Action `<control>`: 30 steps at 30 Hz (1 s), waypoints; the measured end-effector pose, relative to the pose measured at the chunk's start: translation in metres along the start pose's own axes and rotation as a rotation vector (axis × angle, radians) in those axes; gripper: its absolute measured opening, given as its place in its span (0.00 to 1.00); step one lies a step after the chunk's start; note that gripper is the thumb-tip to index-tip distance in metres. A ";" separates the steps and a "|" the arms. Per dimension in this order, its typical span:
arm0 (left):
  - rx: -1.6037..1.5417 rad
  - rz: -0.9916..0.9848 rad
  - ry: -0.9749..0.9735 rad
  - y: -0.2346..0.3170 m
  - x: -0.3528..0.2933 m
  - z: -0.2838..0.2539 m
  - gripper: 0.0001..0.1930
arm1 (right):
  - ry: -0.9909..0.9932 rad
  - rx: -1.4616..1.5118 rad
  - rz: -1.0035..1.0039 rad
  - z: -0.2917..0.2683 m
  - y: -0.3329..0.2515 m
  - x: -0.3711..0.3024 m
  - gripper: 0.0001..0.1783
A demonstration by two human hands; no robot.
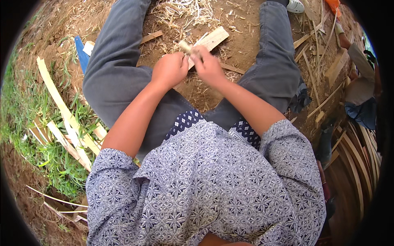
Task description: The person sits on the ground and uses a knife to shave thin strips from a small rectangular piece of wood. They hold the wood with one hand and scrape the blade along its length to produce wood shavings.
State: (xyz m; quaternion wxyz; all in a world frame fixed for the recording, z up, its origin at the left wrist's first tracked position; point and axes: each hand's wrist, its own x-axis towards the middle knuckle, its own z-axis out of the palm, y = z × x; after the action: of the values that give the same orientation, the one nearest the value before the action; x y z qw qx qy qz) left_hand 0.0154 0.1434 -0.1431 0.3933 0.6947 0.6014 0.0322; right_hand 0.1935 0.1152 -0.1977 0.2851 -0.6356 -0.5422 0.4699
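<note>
My left hand (170, 70) and my right hand (209, 67) work close together between my spread legs. Fingers of the left are curled into a fist; what they grip is hidden. The right hand is closed too and slightly smeared by motion. From its fingers a short light-brown wooden piece (185, 46) sticks out toward the upper left, blurred, its exact kind unclear. Just beyond and beneath the hands lies a pale flat wooden board (215, 38), slanting up to the right, its near end between the hands.
Pale shavings (180, 14) cover the soil ahead. A small wood offcut (152, 37) lies by my left leg, near a blue strip (81, 55). Long pale strips (61, 104) rest on grass at left. More strips (363, 164) lie at right, where another person (361, 82) sits.
</note>
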 end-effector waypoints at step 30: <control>-0.140 0.046 0.023 0.021 -0.001 -0.014 0.10 | 0.109 -0.119 0.067 -0.033 -0.015 0.031 0.14</control>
State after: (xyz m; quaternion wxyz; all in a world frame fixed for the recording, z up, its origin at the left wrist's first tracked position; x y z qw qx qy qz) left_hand 0.0251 0.1506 -0.1207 0.4332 0.6788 0.5859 0.0912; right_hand 0.2165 0.1535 -0.1808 0.2602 -0.6939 -0.5311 0.4108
